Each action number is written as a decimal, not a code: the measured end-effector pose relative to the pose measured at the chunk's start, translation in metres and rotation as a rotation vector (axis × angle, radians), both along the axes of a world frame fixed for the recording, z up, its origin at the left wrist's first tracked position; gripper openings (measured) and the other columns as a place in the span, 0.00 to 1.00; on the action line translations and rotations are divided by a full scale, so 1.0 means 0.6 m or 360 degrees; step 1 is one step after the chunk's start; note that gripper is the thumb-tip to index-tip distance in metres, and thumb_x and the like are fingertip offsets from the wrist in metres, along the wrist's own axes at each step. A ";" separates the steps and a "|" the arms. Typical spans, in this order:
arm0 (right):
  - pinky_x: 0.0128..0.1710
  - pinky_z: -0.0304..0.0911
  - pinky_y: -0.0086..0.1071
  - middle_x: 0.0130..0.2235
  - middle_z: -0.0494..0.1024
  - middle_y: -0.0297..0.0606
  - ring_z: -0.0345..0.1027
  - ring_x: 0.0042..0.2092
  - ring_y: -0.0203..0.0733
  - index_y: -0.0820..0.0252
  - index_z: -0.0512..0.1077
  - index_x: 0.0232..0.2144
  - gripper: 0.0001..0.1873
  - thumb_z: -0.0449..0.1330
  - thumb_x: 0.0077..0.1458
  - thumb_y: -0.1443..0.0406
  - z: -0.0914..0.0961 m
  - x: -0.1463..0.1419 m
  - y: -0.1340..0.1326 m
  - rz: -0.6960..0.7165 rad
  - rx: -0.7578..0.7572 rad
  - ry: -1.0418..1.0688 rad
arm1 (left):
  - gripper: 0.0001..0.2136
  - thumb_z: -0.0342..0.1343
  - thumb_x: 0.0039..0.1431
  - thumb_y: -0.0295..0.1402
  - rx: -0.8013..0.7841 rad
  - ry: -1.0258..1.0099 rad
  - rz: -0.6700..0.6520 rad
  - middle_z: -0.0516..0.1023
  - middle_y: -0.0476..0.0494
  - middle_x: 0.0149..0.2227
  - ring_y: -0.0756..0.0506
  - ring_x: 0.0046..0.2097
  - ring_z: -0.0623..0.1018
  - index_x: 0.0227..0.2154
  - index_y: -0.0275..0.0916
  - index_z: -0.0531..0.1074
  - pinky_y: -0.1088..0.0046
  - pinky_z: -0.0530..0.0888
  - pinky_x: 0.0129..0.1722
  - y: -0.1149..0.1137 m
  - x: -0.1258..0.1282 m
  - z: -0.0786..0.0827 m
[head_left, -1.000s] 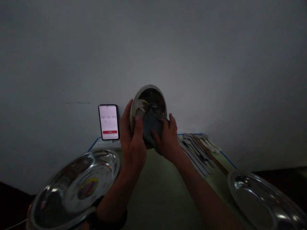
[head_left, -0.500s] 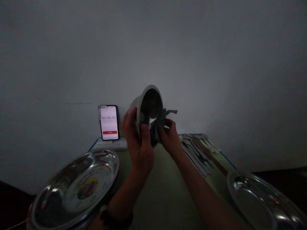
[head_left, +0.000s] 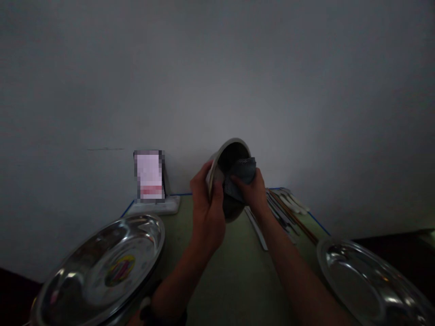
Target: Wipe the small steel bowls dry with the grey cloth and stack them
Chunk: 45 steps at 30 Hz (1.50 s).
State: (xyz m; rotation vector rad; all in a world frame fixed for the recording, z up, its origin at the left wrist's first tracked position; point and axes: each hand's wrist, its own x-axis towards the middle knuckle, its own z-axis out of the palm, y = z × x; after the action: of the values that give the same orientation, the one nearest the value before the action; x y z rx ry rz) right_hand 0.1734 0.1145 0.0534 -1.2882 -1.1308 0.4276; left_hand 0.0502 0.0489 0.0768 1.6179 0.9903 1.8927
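Observation:
A steel bowl [head_left: 234, 147] is held up over the table, tipped on its side with its opening facing right and toward me. My left hand [head_left: 209, 213] grips its left rim, thumb on the inside and fingers around the outside. Pinched in my right hand [head_left: 255, 192] is a dark grey cloth [head_left: 242, 174], which lies against or just within the bowl's mouth. How far the cloth reaches inside cannot be made out. The fingers of my right hand are partly hidden behind the cloth.
At the left sits a large steel tray [head_left: 76, 276] with a coloured sticker. Behind it a phone [head_left: 149, 174] leans on a white power strip [head_left: 170, 204]. Knives and other cutlery [head_left: 283, 213], with brown chopsticks [head_left: 301, 224], lie at the right, near another steel tray [head_left: 326, 260].
Both hands and the bowl have shifted right and slightly down in the view. The cloth now spreads flatter across the bowl's opening, where before it was bunched at the lower rim.

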 end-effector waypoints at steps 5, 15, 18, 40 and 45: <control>0.32 0.59 0.33 0.29 0.72 0.32 0.66 0.32 0.42 0.56 0.63 0.35 0.18 0.65 0.44 0.57 0.036 0.046 -0.015 -0.0131 0.0183 -0.0422 | 0.18 0.47 0.64 0.41 -0.0188 0.0393 -0.0241 0.71 0.43 0.53 0.43 0.55 0.70 0.54 0.45 0.64 0.60 0.63 0.57 -0.008 -0.024 0.042; 0.41 0.61 0.38 0.38 0.73 0.39 0.65 0.41 0.45 0.56 0.66 0.35 0.09 0.55 0.51 0.72 0.075 0.011 -0.055 0.0315 0.0679 -0.1361 | 0.16 0.48 0.64 0.38 -0.0426 0.0791 -0.0711 0.77 0.44 0.49 0.43 0.49 0.75 0.52 0.42 0.69 0.63 0.70 0.52 -0.005 -0.074 0.062; 0.40 0.61 0.38 0.38 0.73 0.39 0.65 0.41 0.45 0.56 0.66 0.36 0.08 0.57 0.50 0.69 0.077 0.009 -0.055 0.0091 0.0754 -0.1163 | 0.19 0.48 0.64 0.40 -0.0378 0.0656 -0.0743 0.74 0.44 0.54 0.42 0.55 0.73 0.56 0.43 0.67 0.64 0.67 0.56 -0.015 -0.080 0.074; 0.43 0.64 0.42 0.41 0.77 0.41 0.69 0.43 0.47 0.59 0.69 0.40 0.20 0.65 0.40 0.64 0.053 -0.015 -0.047 0.0401 0.0174 0.0127 | 0.13 0.57 0.56 0.35 0.0061 0.0474 -0.0046 0.68 0.42 0.57 0.40 0.53 0.73 0.44 0.44 0.65 0.60 0.71 0.51 -0.049 -0.074 0.098; 0.37 0.58 0.36 0.31 0.71 0.36 0.63 0.37 0.43 0.56 0.64 0.26 0.09 0.53 0.43 0.74 0.059 -0.016 -0.060 0.0232 0.0430 -0.0809 | 0.04 0.49 0.58 0.31 -0.0163 0.1472 -0.0012 0.75 0.41 0.36 0.42 0.36 0.75 0.34 0.40 0.68 0.60 0.73 0.38 -0.041 -0.076 0.083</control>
State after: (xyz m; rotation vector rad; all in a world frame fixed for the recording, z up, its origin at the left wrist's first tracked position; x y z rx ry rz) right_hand 0.1636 0.0786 0.0891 -1.1052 -1.6548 0.0416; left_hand 0.0045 0.0246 0.1267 2.4651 1.3652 1.0007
